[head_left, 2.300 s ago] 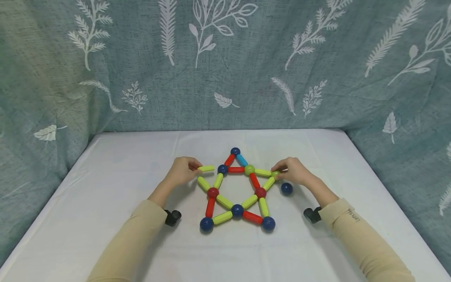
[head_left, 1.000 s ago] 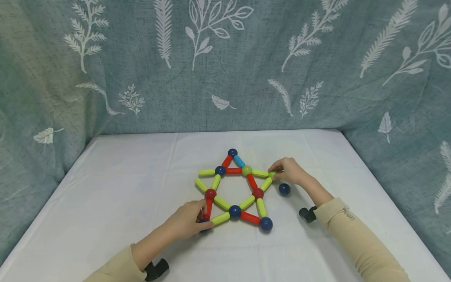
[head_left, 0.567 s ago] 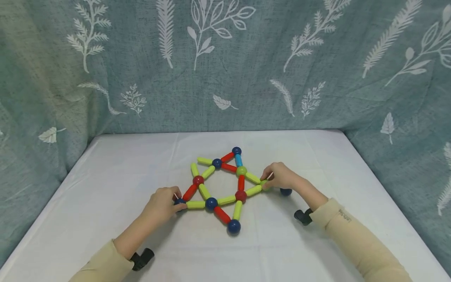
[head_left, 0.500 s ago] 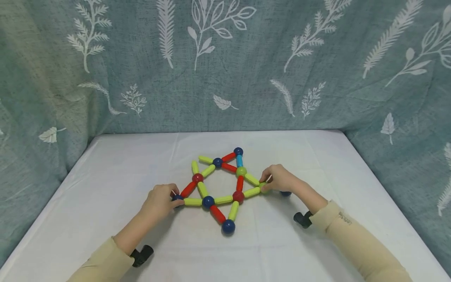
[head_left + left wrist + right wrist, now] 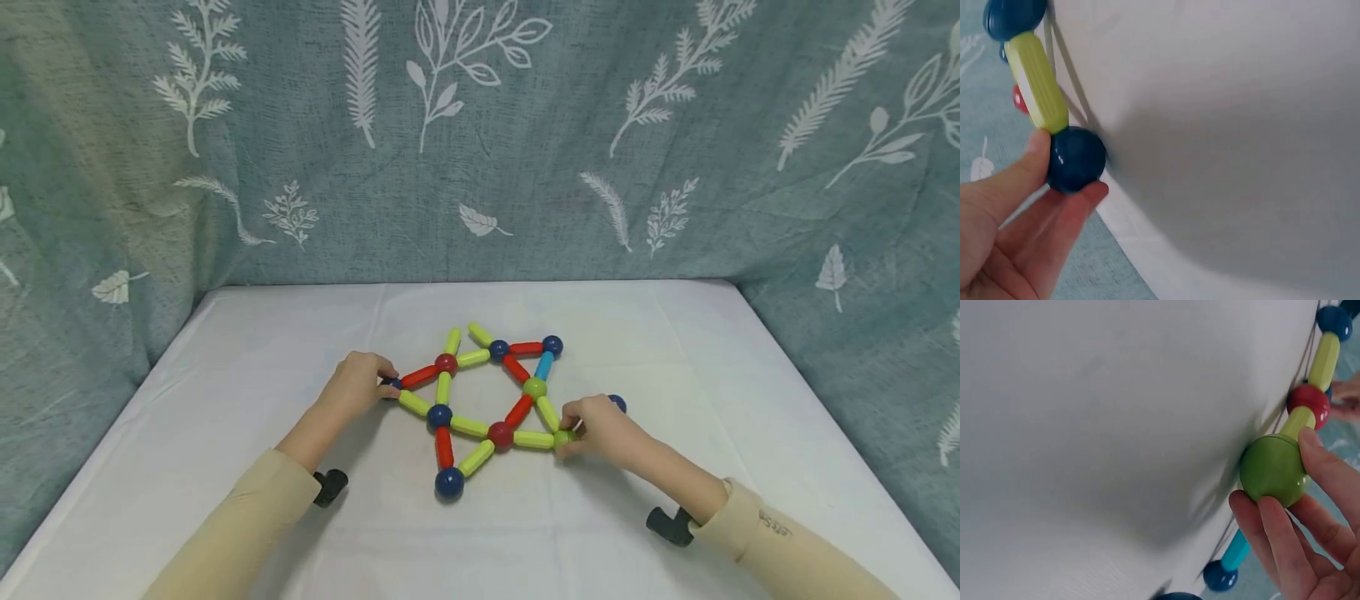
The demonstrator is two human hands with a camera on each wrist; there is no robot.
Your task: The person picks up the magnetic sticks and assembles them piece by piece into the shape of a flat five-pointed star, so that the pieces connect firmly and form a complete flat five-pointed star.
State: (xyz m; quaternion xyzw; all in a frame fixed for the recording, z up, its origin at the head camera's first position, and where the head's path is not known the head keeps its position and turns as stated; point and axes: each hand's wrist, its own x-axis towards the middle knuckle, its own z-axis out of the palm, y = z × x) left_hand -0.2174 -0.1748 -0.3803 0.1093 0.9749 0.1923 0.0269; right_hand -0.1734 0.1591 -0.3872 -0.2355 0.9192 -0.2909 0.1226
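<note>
A flat star-like frame of magnetic rods and balls lies on the table, with a red ball (image 5: 500,436), a blue ball (image 5: 439,416) and a green ball (image 5: 535,388) among its joints. At its left corner my left hand (image 5: 352,387) pinches a dark blue ball (image 5: 1077,159) between thumb and fingers; a yellow-green rod (image 5: 1038,81) runs from it. My right hand (image 5: 603,429) grips the green ball (image 5: 1274,470) at the right corner. Two yellow-green rods, one on a red ball (image 5: 446,363) and one on a blue ball (image 5: 499,351), have free ends close together at the back.
A loose blue ball (image 5: 617,403) sits behind my right hand, partly hidden by it. White cloth covers the table (image 5: 495,550). A grey-green curtain (image 5: 480,167) with white leaf patterns hangs at the back and sides.
My left hand has let go of a yellow-green rod, now on the back blue ball, and taken the corner blue ball. Both hands have turned the frame clockwise, left side back, right side forward.
</note>
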